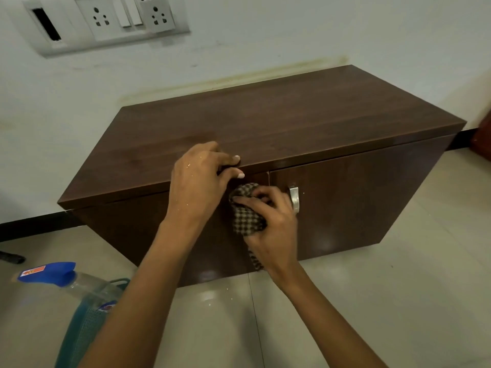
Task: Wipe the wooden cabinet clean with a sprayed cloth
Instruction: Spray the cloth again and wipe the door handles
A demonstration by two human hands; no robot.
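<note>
floor: pale glossy tiles with thin dark joints, spreading across the lower half of the view; a few small wet specks lie just in front of the cabinet.
wall: white, scuffed, with a yellowish stain running along it just above the back of the cabinet and a black skirting strip at its foot.
cabinet: low, dark brown wood grain, standing on the floor with its back against the wall; flat top, two doors on the front with a narrow gap between them.
switch panel: grey-white plate on the wall at upper left, with two sockets, two rocker switches and one open dark slot.
spray bottle: at lower left, tilted, blue head and clear body with blue liquid; partly hidden behind the left forearm and lying against something teal and meshed that i cannot make out.
left hand: at the front edge of the cabinet top, near the middle; fingers curled over that edge and gripping it, droplets on its back.
right hand: just below and right of the left hand, fingers bent round the cloth and pressing it to the front of the left door, by the gap.
cloth: brown and cream check, bunched in the right hand, one end hanging down below the wrist.
handle: silver metal, upright on the right door, just beside the right hand's knuckles.
</note>
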